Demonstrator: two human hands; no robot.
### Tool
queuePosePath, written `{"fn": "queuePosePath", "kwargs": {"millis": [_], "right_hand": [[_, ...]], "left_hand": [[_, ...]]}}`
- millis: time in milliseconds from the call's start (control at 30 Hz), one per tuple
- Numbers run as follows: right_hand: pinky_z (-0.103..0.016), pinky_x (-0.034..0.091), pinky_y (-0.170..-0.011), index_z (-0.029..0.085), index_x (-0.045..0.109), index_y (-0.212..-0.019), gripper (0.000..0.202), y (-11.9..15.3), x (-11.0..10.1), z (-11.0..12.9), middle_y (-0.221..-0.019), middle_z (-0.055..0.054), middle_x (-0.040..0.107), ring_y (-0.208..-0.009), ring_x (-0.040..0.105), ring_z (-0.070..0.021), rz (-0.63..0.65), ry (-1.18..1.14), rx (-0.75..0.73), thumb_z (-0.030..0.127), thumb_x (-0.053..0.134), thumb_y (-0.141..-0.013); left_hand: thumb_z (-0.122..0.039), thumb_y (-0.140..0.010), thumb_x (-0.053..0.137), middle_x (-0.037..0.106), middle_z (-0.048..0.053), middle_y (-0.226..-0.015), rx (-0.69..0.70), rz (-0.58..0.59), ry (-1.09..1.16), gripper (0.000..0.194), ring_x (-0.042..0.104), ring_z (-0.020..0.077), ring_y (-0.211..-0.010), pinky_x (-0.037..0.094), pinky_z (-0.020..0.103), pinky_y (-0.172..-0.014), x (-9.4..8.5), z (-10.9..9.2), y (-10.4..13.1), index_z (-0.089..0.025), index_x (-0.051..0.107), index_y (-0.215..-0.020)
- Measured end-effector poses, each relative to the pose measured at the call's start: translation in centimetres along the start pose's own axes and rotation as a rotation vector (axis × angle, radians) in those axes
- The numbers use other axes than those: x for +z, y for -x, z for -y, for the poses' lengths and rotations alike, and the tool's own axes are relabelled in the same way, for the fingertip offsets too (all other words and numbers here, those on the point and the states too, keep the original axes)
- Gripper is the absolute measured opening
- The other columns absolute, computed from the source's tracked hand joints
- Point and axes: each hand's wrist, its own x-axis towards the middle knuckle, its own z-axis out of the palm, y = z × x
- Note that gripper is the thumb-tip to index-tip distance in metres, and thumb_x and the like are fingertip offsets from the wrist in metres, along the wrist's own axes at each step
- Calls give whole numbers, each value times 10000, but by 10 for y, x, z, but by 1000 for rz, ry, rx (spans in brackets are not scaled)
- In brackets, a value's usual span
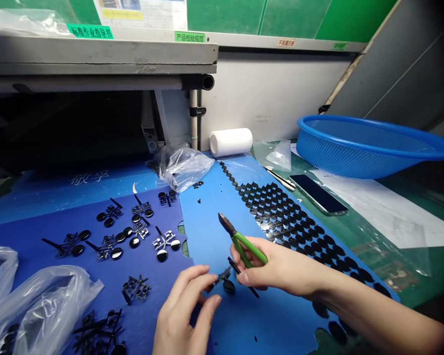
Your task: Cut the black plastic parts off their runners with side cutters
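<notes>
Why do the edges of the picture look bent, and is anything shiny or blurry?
Head view: the wide lens bows the shelf edge and blue basket near the borders; light glints off the plastic bags and phone; corners darken; the forearm at the lower right is slightly blurred, the cutters sharp.

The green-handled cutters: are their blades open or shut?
Shut. The cutters in the right hand show blades meeting at one point, no gap.

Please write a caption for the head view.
Right hand holds green-handled cutters; left hand pinches a black sprue.
</notes>
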Motion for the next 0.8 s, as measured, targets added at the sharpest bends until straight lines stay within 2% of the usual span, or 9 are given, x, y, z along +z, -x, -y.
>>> {"fn": "queuePosePath", "kwargs": {"millis": [67, 167, 233, 300, 367, 467, 600, 800], "right_hand": [[-215, 338, -463, 196, 407, -772, 150, 3, 6, -2, -596, 64, 440, -487, 392, -83, 5, -108, 11, 195, 544, -711], [-236, 377, -521, 202, 394, -797, 103, 14, 11, -8, -710, 19, 498, -555, 436, -100, -58, -187, -23, 295, 424, -830], [-270, 410, -637, 205, 437, -848, 112, 25, 15, -16, -842, -13, 538, -686, 493, -135, -122, -82, -36, 314, 413, -852], [-301, 404, -769, 218, 487, -899, 105, 36, 18, -25, -933, -25, 561, -843, 522, -184, -172, 175, -8, 289, 474, -822], [-302, 397, -823, 232, 523, -916, 125, 45, 23, -33, -967, -25, 576, -945, 522, -220, -183, 381, 23, 247, 501, -794], [-273, 429, -775, 242, 552, -944, 205, 48, 30, -38, -963, -18, 601, -953, 543, -228, -147, 477, 26, 178, 519, -751], [-254, 423, -790, 234, 559, -1005, 316, 41, 36, -35, -999, -21, 604, -973, 543, -220, -67, 468, -5, 136, 549, -704], [-249, 409, -797, 236, 557, -1008, 325, 38, 37, -29, -984, -15, 604, -957, 543, -206, -21, 450, 24, 117, 531, -707]], "left_hand": [[-231, -730, 596, 645, 10, -835, -95, -19, 46, 101, 601, 148, -724, 457, 239, -699, 3, -6, 2, -248, 663, -804], [-304, -654, 682, 649, -8, -651, -418, -79, 309, 167, 605, 126, -576, 480, 205, -574, 4, -12, 1, -198, 665, -782], [-338, -591, 734, 637, -14, -583, -558, -89, 523, 255, 592, 105, -517, 466, 176, -517, 2, -15, -2, -168, 662, -766], [-337, -540, 771, 632, -8, -554, -632, -58, 705, 299, 584, 95, -505, 442, 156, -483, -2, -19, -4, -151, 668, -750], [-309, -511, 794, 641, 9, -552, -701, -23, 820, 306, 584, 94, -504, 425, 148, -462, -6, -22, -5, -146, 683, -745], [-293, -503, 802, 654, 28, -548, -741, 25, 873, 302, 568, 80, -479, 411, 141, -454, -8, -26, -4, -146, 704, -747], [-316, -509, 796, 648, 20, -507, -734, 55, 851, 297, 548, 66, -458, 399, 131, -459, -7, -27, 0, -159, 714, -748], [-336, -524, 786, 643, 21, -493, -751, 99, 852, 307, 535, 62, -444, 385, 139, -469, -11, -25, 4, -155, 710, -760]]}}
